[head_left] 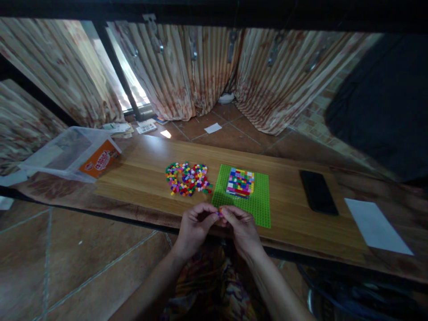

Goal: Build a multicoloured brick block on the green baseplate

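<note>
My left hand [198,224] and my right hand [241,225] meet at the near edge of the board, thumbs and forefingers pinched. Between the fingertips are small toy bricks [220,211], orange-red and purple, partly hidden by the fingers. Just beyond my right hand lies a green baseplate [261,205]. On it stands a block built of many-coloured bricks [240,183], several layers high. A spread of loose coloured bricks [189,179] lies left of the baseplate, past my left hand.
A clear plastic bin [72,154] with an orange label stands at the left. To the right are a black phone [318,191] and a white sheet of paper [377,225]. The wooden board [143,178] lies on a cloth-covered surface. Patterned curtains [174,76] hang behind.
</note>
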